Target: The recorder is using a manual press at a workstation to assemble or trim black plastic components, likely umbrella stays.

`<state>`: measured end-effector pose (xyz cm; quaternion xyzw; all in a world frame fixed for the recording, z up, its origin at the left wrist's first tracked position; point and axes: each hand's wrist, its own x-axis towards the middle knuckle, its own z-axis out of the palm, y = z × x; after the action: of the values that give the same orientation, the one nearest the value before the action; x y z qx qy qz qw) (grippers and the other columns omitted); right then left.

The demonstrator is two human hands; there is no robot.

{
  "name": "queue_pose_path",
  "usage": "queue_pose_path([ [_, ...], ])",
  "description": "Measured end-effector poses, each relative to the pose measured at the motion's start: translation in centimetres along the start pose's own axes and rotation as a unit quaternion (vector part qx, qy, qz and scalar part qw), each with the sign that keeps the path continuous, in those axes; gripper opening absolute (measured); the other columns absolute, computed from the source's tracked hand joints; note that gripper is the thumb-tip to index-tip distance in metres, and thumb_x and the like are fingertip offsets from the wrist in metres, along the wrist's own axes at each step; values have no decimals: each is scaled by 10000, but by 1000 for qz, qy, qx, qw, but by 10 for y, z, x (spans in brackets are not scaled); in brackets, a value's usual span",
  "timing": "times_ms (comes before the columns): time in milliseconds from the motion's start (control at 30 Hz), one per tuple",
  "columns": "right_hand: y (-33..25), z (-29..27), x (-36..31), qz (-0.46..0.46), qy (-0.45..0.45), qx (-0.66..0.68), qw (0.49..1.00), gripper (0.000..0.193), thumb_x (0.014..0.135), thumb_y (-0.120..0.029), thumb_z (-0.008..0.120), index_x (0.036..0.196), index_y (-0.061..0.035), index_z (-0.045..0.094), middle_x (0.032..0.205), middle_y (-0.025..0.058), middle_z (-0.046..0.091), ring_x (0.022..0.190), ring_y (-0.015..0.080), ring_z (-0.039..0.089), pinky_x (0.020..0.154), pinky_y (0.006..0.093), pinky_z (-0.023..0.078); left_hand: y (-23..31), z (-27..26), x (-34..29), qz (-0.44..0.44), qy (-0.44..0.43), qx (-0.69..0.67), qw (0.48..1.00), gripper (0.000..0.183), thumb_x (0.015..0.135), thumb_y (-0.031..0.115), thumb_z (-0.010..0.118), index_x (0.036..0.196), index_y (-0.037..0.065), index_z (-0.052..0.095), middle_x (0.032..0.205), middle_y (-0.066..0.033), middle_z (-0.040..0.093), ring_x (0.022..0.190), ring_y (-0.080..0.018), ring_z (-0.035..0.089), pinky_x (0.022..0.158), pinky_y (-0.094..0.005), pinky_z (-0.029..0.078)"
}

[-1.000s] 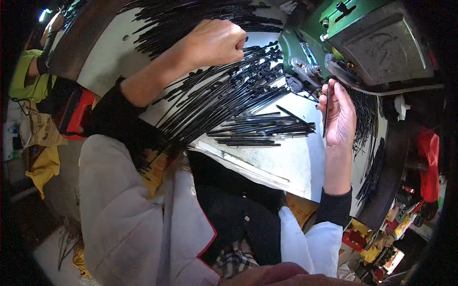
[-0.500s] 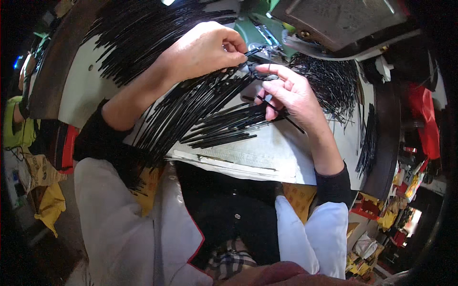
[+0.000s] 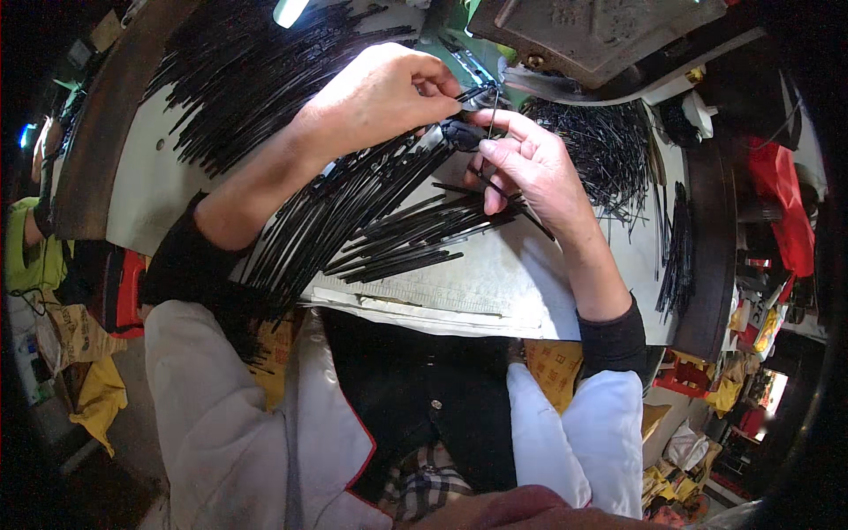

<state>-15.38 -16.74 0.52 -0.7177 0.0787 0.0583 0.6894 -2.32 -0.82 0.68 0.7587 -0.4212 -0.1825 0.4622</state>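
My left hand (image 3: 389,93) is closed, its thumb and forefinger pinching the end of a thin black rod (image 3: 474,95); the other fingers curl under. Close by on the right, my right hand (image 3: 527,166) is closed too. A black rod (image 3: 537,221) lies across its lower fingers. A thin straight pin-like piece (image 3: 494,113) stands up by its thumb and forefinger; whether they grip it I cannot tell. A dark rounded part (image 3: 462,135) sits between the hands. Beneath them, long black rods (image 3: 353,199) are fanned out, with a smaller bunch (image 3: 406,237) nearer me.
Many more black rods (image 3: 238,84) cover the far left of the white tabletop (image 3: 495,274). A tangled heap of thin black pieces (image 3: 594,155) lies at the right, below a dark metal machine part (image 3: 601,35). Another row (image 3: 677,252) lines the right edge.
My right thumb and forefinger have come nearer together, and the thin pin-like piece now shows more plainly. My left hand keeps its pinch. The whole view has shifted slightly.
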Motion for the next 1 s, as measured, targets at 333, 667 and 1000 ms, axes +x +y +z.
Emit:
queue_pose_path([
  [333,5,3,1,-12,20,9,1000,334,880,-97,459,1179,48,427,720,119,608,447,124,553,403,207,420,1,3,-1,17,24,28,999,219,775,100,638,931,-49,601,740,-43,595,665,-56,548,592,-195,461],
  [667,1,-2,1,17,-12,77,997,347,875,-121,470,1170,57,430,758,139,612,474,120,556,420,200,428,-5,-6,6,-130,-121,-240,954,222,837,217,591,894,8,635,578,-27,568,410,-65,484,381,-175,371],
  [1000,-10,11,-10,66,-161,30,984,270,893,-195,485,1047,12,565,606,28,556,398,46,434,394,161,346,10,0,-5,-93,-104,-185,973,286,843,231,582,959,-30,603,607,-33,574,438,-75,514,385,-185,378],
])
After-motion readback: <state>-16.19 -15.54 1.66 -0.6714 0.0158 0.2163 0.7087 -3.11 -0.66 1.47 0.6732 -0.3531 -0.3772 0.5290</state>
